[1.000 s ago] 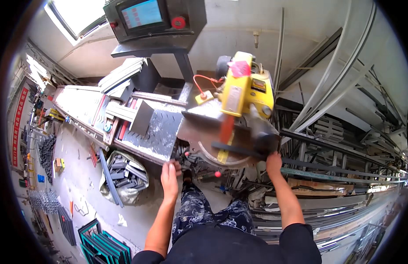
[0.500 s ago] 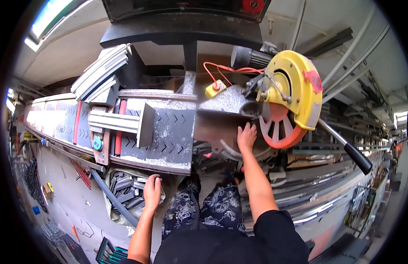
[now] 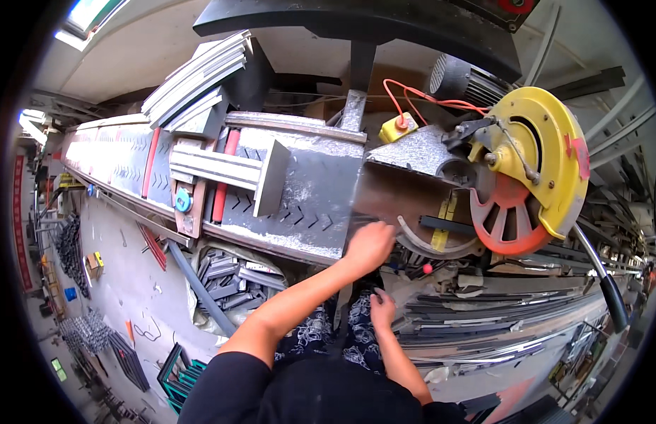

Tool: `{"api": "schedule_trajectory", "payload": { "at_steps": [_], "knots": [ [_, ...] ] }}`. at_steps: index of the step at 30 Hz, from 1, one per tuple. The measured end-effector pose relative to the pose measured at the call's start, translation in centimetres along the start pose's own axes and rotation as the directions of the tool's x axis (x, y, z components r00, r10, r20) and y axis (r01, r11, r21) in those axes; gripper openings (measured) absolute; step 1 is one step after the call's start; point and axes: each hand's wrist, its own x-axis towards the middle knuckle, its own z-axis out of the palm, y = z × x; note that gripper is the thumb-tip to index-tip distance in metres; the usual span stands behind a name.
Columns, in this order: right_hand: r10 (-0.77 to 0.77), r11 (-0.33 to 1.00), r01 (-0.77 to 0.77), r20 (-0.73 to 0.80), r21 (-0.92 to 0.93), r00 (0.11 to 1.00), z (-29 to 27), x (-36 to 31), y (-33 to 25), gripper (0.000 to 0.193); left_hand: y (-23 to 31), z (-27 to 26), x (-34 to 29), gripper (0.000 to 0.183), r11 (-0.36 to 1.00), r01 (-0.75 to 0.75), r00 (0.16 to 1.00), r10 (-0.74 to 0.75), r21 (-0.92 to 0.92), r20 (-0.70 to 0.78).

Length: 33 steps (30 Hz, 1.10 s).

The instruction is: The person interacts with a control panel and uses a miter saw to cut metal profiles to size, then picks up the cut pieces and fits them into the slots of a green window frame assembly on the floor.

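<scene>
My left hand (image 3: 371, 246) reaches across to the right, over the near edge of the brown saw table (image 3: 395, 194). Its fingers are curled closed, and what they hold, if anything, is hidden. Lower down, in front of my thighs, my right hand (image 3: 383, 309) is closed too, with something small and dark at its fingertips that I cannot make out. To the right of my left hand, a short dark bar (image 3: 447, 225) lies across a yellow strip (image 3: 444, 220) on the saw table. Beyond it stands the cut-off saw with a yellow guard (image 3: 547, 155) and an orange slotted lower guard (image 3: 508, 222).
The conveyor-like bench (image 3: 293, 205) on the left carries metal profiles (image 3: 215, 169) and a blue tape measure (image 3: 183, 201). A sack of offcuts (image 3: 236, 279) sits below. The saw's black-gripped lever (image 3: 612, 300) juts out right, above long stacked bars (image 3: 476, 318).
My left hand has swung up and right to the saw table, closing. My right hand has drawn back from the table toward my thighs. The whole view has shifted and tilted.
</scene>
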Motion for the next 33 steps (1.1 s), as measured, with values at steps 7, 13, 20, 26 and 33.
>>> {"api": "schedule_trajectory", "payload": {
  "at_steps": [7, 13, 20, 26, 33],
  "knots": [
    [-0.223, 0.973, 0.211, 0.141, 0.092, 0.965, 0.6, -0.4, -3.4, 0.042, -0.6, 6.2, 5.7, 0.044, 0.894, -0.141, 0.925, 0.272, 0.425, -0.265],
    [-0.069, 0.997, 0.071, 0.041, -0.043, 0.997, -4.0, 1.3, 2.1, 0.03, 1.3, 10.8, 8.9, 0.039, 0.877, -0.241, 0.951, 0.299, 0.416, -0.079],
    [-0.178, 0.984, 0.179, -0.082, 0.013, 0.981, -7.2, 6.8, 0.6, 0.023, 0.5, 12.0, 10.1, 0.017, 0.781, -0.34, 0.917, 0.4, 0.523, -0.001],
    [-0.266, 0.959, 0.273, -0.088, 0.082, 0.96, -7.8, 11.5, -4.7, 0.023, -6.1, 5.1, 7.9, 0.016, 0.757, -0.263, 0.951, 0.309, 0.598, 0.027],
    [-0.335, 0.928, 0.342, -0.075, 0.147, 0.939, -5.0, 15.0, -7.4, 0.027, -11.3, 0.0, 5.5, 0.034, 0.729, -0.164, 0.916, 0.362, 0.665, -0.171]
  ]
}}
